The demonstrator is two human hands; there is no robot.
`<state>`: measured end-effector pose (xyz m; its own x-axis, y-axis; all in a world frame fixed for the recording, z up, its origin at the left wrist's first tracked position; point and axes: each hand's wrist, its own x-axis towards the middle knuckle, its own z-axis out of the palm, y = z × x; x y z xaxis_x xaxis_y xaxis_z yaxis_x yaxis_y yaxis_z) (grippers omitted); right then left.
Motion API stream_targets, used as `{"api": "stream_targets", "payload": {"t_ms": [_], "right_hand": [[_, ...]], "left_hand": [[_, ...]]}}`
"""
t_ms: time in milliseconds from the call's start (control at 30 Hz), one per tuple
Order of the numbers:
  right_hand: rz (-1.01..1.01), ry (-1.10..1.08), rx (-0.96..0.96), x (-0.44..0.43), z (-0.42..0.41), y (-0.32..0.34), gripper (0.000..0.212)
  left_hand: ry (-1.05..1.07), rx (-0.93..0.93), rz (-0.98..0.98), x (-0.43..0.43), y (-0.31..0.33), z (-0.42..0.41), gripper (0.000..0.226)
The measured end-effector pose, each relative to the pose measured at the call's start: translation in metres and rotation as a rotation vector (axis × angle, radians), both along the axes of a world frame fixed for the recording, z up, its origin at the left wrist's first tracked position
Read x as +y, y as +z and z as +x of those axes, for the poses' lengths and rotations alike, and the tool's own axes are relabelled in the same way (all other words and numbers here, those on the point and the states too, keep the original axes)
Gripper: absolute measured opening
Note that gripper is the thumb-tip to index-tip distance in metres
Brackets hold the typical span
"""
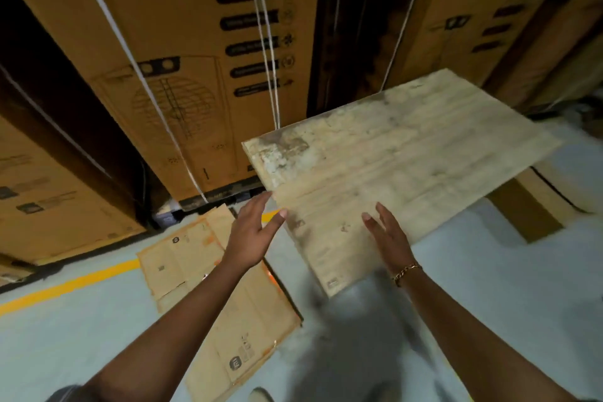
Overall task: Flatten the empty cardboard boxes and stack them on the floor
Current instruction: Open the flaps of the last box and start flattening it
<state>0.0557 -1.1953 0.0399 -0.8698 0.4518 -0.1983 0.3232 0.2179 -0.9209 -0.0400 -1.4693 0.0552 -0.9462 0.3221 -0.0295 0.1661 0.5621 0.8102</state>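
Where strapped cartons [182, 42] stand, flattened boxes [182, 266] lie.

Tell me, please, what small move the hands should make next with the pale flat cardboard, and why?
Probably guide the flat cardboard sheet down and left onto the flattened boxes on the floor. The sheet is already flat but hangs tilted above the floor, and the left hand and right hand are open at its near edge, gripping nothing.

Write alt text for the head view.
A flat cardboard sheet hangs above the floor, the open left hand at its edge, the open right hand over its near end. Flattened boxes lie below by a yellow line; tall strapped boxes stand behind.
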Motion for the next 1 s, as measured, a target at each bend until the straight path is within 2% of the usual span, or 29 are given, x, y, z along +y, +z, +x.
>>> {"api": "stream_targets", "payload": {"t_ms": [67,200,400,567,900,1000], "right_hand": [[0.015,-0.042,-0.013,0.043,0.015,0.005,0.081],[0.057,-0.102,-0.029,0.137,0.047,0.014,0.099],[0.035,-0.199,-0.060,0.295,0.099,0.021,0.088],[0.032,-0.274,-0.112,0.419,0.140,0.023,0.093],[0.056,-0.362,-0.229,0.639,0.146,0.003,0.083],[0.040,-0.381,-0.258,0.706,0.137,-0.008,0.092]], "left_hand": [[-0.098,0.008,-0.030,0.052,0.006,-0.007,0.085],[-0.236,0.034,-0.036,0.166,0.008,-0.008,0.084],[-0.325,-0.064,0.008,0.352,-0.002,0.026,0.070],[-0.417,-0.130,0.001,0.494,-0.003,0.054,0.090],[-0.547,-0.199,-0.023,0.736,-0.021,0.038,0.096],[-0.565,-0.242,-0.019,0.814,-0.031,0.022,0.100]]}}
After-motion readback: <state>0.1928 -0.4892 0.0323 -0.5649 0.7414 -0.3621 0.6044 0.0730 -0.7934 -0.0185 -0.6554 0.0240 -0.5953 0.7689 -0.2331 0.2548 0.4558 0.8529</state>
